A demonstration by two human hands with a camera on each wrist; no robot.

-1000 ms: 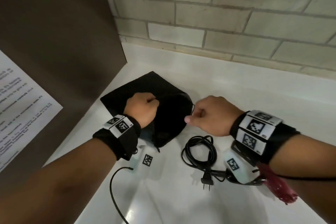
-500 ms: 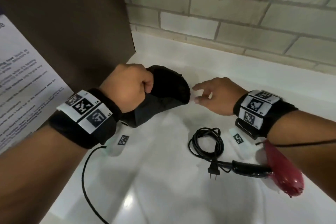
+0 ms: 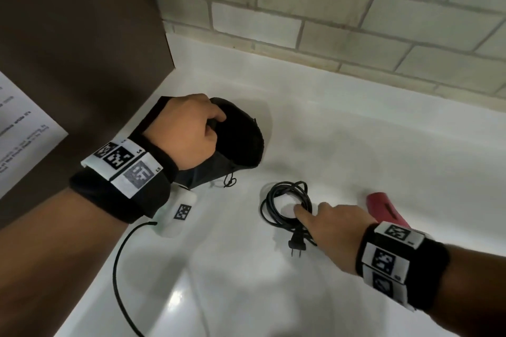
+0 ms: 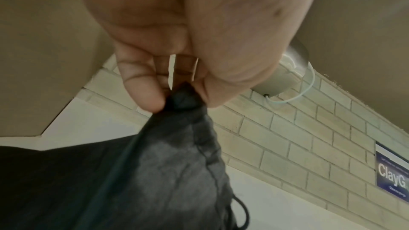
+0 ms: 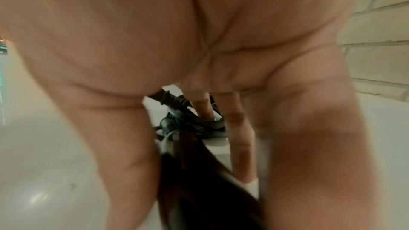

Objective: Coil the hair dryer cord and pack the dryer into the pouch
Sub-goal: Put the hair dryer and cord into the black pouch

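Left hand [image 3: 183,128] pinching soft black fabric pouch [image 3: 238,139] rim; right hand [image 3: 335,227], fingers spread, over coiled glossy cord [image 3: 284,204] on white table [image 3: 356,145].

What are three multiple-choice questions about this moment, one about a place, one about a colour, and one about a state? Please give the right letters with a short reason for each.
1. Where does the coiled cord lie?
A. inside the pouch
B. on the white counter, between the pouch and the dryer
C. hanging on the brick wall

2. What colour is the dryer body?
A. red
B. blue
C. white

3. What is the left hand doing?
A. resting flat on the counter
B. holding the plug
C. gripping the rim of the pouch

Answers:
1 B: the head view shows the cord flat on the counter, to the right of the black pouch.
2 A: a red body shows behind the right hand.
3 C: the left wrist view shows the fingers pinching black fabric.
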